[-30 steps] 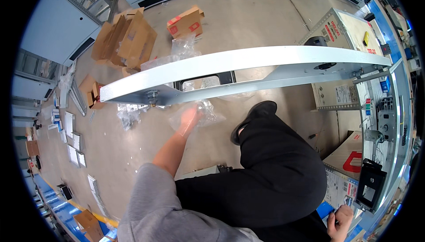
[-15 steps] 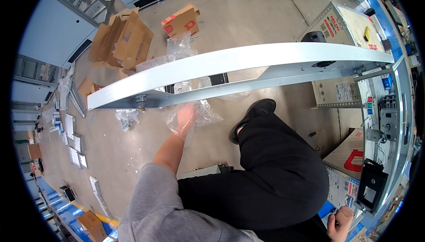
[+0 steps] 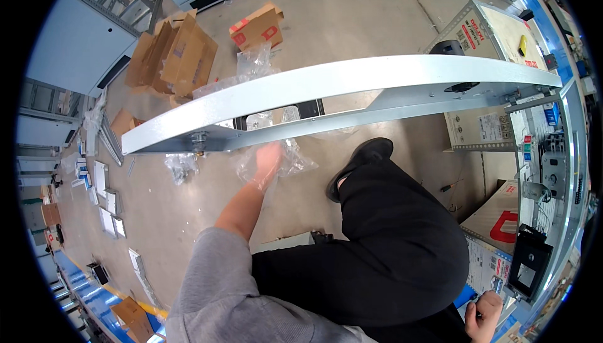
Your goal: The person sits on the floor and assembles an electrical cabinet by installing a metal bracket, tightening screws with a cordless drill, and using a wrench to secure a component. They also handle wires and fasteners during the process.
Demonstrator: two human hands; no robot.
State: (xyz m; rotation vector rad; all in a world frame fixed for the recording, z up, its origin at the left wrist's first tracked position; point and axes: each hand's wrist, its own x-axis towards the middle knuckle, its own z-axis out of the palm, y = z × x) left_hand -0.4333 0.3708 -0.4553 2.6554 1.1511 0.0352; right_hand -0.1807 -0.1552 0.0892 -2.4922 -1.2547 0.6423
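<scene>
My left hand [image 3: 268, 160] reaches down into a crumpled clear plastic bag [image 3: 295, 160] near the floor. The film and some blur cover its fingers, and the far part of the bag passes behind a long pale metal frame [image 3: 352, 80]. At the lower right, my right hand [image 3: 482, 319] is closed in a fist beside the blue edge of the frame. A small silver metal piece [image 3: 497, 284] shows just above that fist; whether the fingers grip it I cannot make out. Another clear bag [image 3: 181, 166] with small metal parts lies left of my left hand.
Open cardboard boxes [image 3: 188, 54] stand at the far left, with a smaller carton [image 3: 259, 27] beside them. Stacked cartons [image 3: 480, 131] and a black box-shaped device [image 3: 531, 261] are at the right. White metal strips [image 3: 143, 274] lie on the left floor.
My left hand has shifted slightly within the bag. The view has moved a little, while my right hand stays closed in about the same place.
</scene>
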